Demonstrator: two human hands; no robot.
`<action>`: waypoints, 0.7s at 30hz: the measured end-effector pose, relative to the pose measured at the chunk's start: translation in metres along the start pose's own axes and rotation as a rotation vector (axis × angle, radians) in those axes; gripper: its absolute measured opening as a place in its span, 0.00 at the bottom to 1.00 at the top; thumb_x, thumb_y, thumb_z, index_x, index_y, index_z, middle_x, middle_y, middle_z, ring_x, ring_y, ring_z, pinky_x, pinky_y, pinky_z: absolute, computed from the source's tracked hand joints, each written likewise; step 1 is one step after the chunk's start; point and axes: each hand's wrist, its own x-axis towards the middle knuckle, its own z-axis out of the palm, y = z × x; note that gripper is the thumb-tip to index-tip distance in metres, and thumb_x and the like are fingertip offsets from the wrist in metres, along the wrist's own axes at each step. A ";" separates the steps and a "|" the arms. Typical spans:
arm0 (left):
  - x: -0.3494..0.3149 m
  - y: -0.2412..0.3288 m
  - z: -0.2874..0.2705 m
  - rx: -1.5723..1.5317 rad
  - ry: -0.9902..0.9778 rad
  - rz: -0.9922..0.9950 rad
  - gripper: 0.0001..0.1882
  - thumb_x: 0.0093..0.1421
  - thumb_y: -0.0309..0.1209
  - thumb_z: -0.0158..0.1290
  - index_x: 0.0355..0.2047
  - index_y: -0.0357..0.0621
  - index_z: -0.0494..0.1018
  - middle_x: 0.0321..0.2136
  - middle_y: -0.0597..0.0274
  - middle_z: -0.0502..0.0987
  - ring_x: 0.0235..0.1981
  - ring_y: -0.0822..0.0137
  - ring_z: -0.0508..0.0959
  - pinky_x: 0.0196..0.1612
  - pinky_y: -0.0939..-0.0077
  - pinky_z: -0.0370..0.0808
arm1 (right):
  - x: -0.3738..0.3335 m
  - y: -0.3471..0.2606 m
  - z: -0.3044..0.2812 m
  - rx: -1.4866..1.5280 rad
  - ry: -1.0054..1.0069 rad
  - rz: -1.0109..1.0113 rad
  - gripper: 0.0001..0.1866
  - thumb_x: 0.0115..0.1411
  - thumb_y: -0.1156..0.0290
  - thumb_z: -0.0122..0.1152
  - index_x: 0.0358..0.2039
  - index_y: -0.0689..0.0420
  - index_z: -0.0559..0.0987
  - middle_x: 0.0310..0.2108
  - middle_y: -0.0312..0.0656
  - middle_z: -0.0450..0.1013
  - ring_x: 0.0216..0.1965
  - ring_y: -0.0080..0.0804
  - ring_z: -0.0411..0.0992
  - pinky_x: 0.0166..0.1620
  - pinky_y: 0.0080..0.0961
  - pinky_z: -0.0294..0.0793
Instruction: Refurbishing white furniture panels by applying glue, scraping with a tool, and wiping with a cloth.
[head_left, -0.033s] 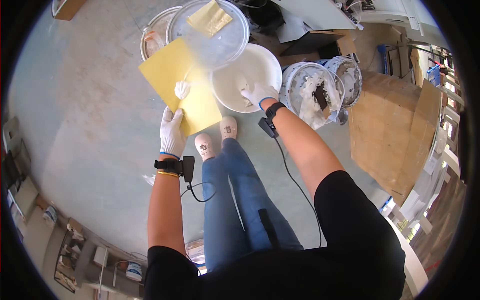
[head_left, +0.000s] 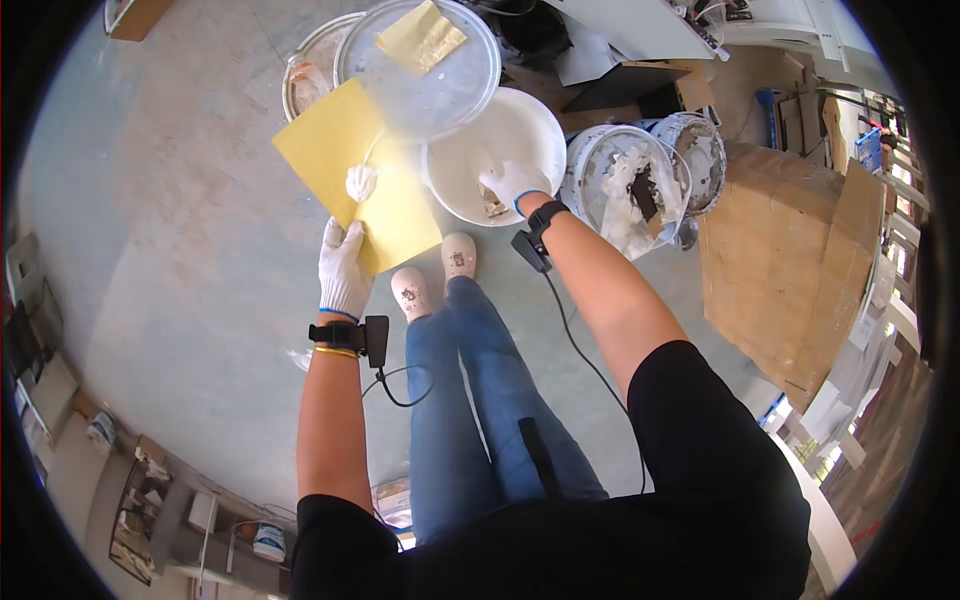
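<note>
A stiff yellow sheet [head_left: 400,218] is held by its near edge in my left hand [head_left: 343,270], which wears a white glove with its thumb on top. A white dollop of paste [head_left: 361,182] sits on the sheet, a thin strand trailing from it. My right hand [head_left: 517,186], gloved too, reaches over the near rim into a white bucket [head_left: 535,125]. Its fingers look closed. Just below them shows a small brownish, paste-smeared piece [head_left: 492,203]; I cannot tell its kind or whether it is gripped.
A round lid [head_left: 440,100] with a crumpled yellow sheet [head_left: 422,38] on it overlaps the bucket's far left. Paste-stained pails [head_left: 590,170] stand to the right, beside a large cardboard box [head_left: 770,260]. My feet in pale clogs [head_left: 458,256] are close to the bucket.
My right hand has shifted very slightly inside the bucket, and the brownish piece below it shows more plainly. The yellow sheet has moved a touch left.
</note>
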 end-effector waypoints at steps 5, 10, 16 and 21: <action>0.002 0.002 0.004 -0.011 -0.021 -0.001 0.20 0.65 0.23 0.42 0.58 0.42 0.60 0.53 0.62 0.69 0.51 0.68 0.72 0.52 0.71 0.70 | 0.078 0.004 0.012 1.053 -0.143 0.195 0.23 0.56 0.50 0.57 0.35 0.61 0.79 0.25 0.49 0.74 0.32 0.34 0.74 0.30 0.31 0.75; -0.014 0.027 -0.021 -0.024 0.053 0.038 0.20 0.66 0.24 0.42 0.58 0.43 0.60 0.53 0.63 0.68 0.52 0.69 0.71 0.53 0.71 0.70 | 0.076 -0.070 0.028 1.445 -0.135 0.364 0.18 0.57 0.54 0.61 0.37 0.57 0.74 0.16 0.34 0.66 0.16 0.21 0.66 0.20 0.14 0.71; -0.007 0.023 -0.009 -0.073 -0.011 0.048 0.20 0.66 0.24 0.41 0.59 0.44 0.59 0.54 0.62 0.68 0.53 0.68 0.71 0.54 0.69 0.70 | 0.088 -0.030 0.022 1.743 -0.117 0.231 0.08 0.56 0.65 0.64 0.33 0.51 0.74 0.23 0.36 0.70 0.19 0.24 0.70 0.21 0.16 0.74; -0.015 0.024 -0.017 -0.128 0.034 0.082 0.21 0.65 0.23 0.42 0.59 0.42 0.60 0.54 0.61 0.68 0.51 0.68 0.71 0.52 0.69 0.71 | 0.011 0.018 0.051 1.011 0.218 -0.321 0.15 0.56 0.68 0.63 0.41 0.60 0.74 0.32 0.42 0.71 0.34 0.28 0.72 0.36 0.24 0.76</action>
